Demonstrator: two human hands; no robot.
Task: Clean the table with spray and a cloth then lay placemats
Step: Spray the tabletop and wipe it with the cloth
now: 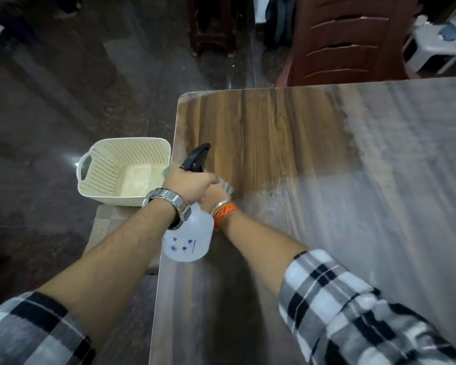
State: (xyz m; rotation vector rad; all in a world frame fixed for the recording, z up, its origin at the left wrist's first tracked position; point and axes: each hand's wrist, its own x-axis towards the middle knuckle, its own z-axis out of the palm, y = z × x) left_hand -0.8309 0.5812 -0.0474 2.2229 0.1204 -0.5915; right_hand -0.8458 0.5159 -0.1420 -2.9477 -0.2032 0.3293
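A translucent white spray bottle (187, 239) with a black trigger head (196, 158) is held over the near-left part of the wooden table (274, 127). My left hand (188, 184) grips the bottle's neck just below the trigger, and the nozzle points away toward the far end of the table. My right hand (213, 194) sits right beside and partly under the left hand. It is closed around a small grey cloth (226, 186), of which only a crumpled bit shows. No placemats are in view.
A cream perforated basket (121, 169) stands off the table's left edge on a beige seat (108, 219). At the far side is a red-brown plastic chair (348, 40), and a white stool (432, 48) stands at the far right. The floor is dark.
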